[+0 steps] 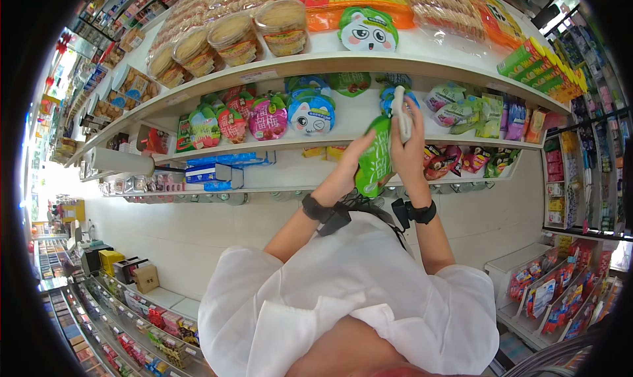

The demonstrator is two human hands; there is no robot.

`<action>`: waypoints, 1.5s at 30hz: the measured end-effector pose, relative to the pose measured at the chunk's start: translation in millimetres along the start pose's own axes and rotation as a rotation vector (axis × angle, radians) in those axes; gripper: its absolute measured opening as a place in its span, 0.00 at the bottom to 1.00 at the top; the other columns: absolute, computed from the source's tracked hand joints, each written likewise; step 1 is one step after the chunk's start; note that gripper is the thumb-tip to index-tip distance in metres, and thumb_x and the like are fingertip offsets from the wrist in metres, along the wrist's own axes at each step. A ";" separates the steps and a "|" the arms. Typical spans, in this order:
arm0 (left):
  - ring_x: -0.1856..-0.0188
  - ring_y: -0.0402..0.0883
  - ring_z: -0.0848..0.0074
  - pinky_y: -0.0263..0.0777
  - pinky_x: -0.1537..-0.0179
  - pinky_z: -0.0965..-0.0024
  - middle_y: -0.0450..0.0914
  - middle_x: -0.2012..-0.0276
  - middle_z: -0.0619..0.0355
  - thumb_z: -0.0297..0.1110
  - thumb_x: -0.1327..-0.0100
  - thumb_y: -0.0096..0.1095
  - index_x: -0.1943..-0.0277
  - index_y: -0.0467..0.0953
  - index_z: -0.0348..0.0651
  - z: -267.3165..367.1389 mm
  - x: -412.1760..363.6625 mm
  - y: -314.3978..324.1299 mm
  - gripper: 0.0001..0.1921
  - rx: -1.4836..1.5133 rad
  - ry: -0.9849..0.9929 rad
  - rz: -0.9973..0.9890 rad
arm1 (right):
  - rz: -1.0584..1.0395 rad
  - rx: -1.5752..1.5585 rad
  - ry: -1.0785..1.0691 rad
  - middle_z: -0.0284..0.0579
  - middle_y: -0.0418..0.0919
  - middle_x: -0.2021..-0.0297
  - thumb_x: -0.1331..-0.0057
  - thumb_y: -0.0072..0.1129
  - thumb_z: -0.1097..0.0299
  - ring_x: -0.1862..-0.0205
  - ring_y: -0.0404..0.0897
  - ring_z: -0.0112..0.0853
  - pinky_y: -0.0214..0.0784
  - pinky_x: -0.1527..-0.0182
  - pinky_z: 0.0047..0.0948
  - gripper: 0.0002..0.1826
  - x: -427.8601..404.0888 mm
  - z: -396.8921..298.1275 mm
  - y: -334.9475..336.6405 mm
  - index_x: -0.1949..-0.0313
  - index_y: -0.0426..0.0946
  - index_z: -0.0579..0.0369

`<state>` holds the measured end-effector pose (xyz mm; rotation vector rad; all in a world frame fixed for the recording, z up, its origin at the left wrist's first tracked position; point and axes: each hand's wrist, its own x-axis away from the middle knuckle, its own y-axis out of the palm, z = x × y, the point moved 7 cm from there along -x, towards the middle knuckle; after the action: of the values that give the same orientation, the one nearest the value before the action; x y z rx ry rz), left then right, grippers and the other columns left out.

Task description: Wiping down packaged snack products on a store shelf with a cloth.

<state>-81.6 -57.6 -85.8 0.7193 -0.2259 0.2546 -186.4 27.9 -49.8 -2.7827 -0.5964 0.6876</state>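
My left hand grips a green snack pouch by its left side, in front of the middle shelf. A folded white cloth is held in my right hand, beside the pouch's right edge. Whether my right fingers also touch the pouch I cannot tell. Just behind that hand, a blue round pouch is partly hidden. To the left on the same shelf stand a blue cat-face pouch, a magenta pouch and a red pouch.
Clear plastic tubs and biscuit packs line the upper shelf, which juts above my hands. Green and purple pouches stand to the right. Dark snack bags and blue boxes occupy the lower shelf. A white roll sticks out at left.
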 end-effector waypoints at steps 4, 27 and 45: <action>0.51 0.82 0.69 0.77 0.49 0.63 0.80 0.49 0.54 0.53 0.24 0.42 0.38 0.70 0.43 0.9 -26.2 16.1 0.25 0.403 0.041 0.066 | -0.190 0.169 -0.238 0.55 0.67 0.35 0.33 0.56 0.69 0.31 0.64 0.50 0.49 0.28 0.48 0.24 11.8 -18.1 -2.9 0.38 0.70 0.57; 0.34 0.66 0.60 0.59 0.32 0.56 0.67 0.36 0.42 0.49 0.34 0.65 0.30 0.59 0.35 -12.4 -68.9 21.4 0.38 -0.664 0.252 0.491 | 0.324 -0.416 0.342 0.39 0.84 0.64 0.29 0.60 0.62 0.64 0.78 0.22 0.72 0.59 0.26 0.17 17.2 116.3 -116.2 0.56 0.80 0.68; 0.44 0.77 0.71 0.78 0.52 0.73 0.59 0.30 0.45 0.20 0.39 0.68 0.24 0.53 0.44 92.8 -71.4 50.8 0.43 -0.577 0.751 0.153 | -0.035 -0.873 0.394 0.40 0.81 0.51 0.33 0.65 0.65 0.52 0.78 0.24 0.71 0.50 0.26 0.21 -65.2 87.6 -29.6 0.44 0.75 0.63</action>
<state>-175.3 -94.1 -7.3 0.0041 0.3570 0.5578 -291.4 35.6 -91.1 -3.5104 -1.0387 -0.2233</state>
